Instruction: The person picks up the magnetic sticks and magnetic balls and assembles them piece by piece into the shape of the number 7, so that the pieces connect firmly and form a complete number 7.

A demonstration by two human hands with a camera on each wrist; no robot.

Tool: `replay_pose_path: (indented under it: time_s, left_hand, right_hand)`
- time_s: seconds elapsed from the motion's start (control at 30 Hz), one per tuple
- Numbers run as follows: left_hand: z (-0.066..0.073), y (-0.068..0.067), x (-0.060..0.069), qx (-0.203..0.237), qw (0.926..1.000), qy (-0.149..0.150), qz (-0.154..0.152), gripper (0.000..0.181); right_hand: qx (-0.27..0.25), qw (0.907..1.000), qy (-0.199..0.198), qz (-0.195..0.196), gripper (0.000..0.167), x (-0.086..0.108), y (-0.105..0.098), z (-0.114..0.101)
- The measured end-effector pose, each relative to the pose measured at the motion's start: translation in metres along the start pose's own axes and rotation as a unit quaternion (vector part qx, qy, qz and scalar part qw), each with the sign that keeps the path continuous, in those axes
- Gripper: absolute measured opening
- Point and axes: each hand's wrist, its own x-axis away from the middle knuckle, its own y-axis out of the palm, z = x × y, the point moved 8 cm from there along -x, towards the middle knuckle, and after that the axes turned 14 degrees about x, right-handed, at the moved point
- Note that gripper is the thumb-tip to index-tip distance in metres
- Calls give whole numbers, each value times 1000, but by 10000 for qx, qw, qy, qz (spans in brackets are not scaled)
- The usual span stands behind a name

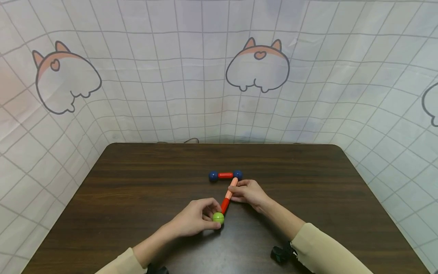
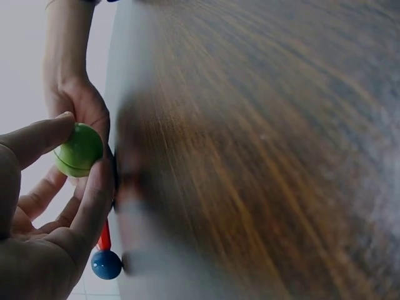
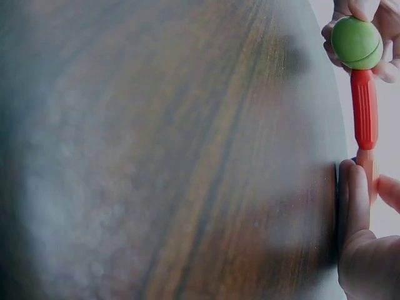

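A green ball (image 1: 218, 218) is pinched between the thumb and fingers of my left hand (image 1: 195, 217). From it a red rod (image 1: 224, 205) runs away from me, in line with a peach-coloured rod (image 1: 234, 182) that my right hand (image 1: 251, 194) pinches from the right. In the right wrist view the red rod (image 3: 364, 109) meets the green ball (image 3: 356, 42) at one end and the peach rod at the other. Beyond, a blue ball (image 1: 237, 174) lies at the peach rod's far end; whether they touch I cannot tell.
A second red rod (image 1: 225, 175) lies between that blue ball and another blue ball (image 1: 213, 176) to its left. All rest on a dark wooden table (image 1: 154, 182). A white gridded cloth (image 1: 171, 76) with cartoon prints stands behind the table and along its sides.
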Motion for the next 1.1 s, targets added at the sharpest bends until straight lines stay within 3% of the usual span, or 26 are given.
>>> replay_pose_path:
  time_s: [0.13,0.33,0.63,1.1]
  left_hand:
    - [2,1,0,-84,10000,47,-20,29]
    - [3,1,0,-216,9997,98,-22,29]
    - [0,2,1,-488,9987,150,-35,31]
    - [2,3,2,-800,9966,185,-111,35]
  right_hand:
    - [-2,10000,65,-27,49,0,-1,1]
    - [332,9992,148,-146,39,4,-5,-2]
    - [626,9950,-9,-776,36,12,-7,-4]
    - [737,9955,-91,-592,46,23,-32,-9]
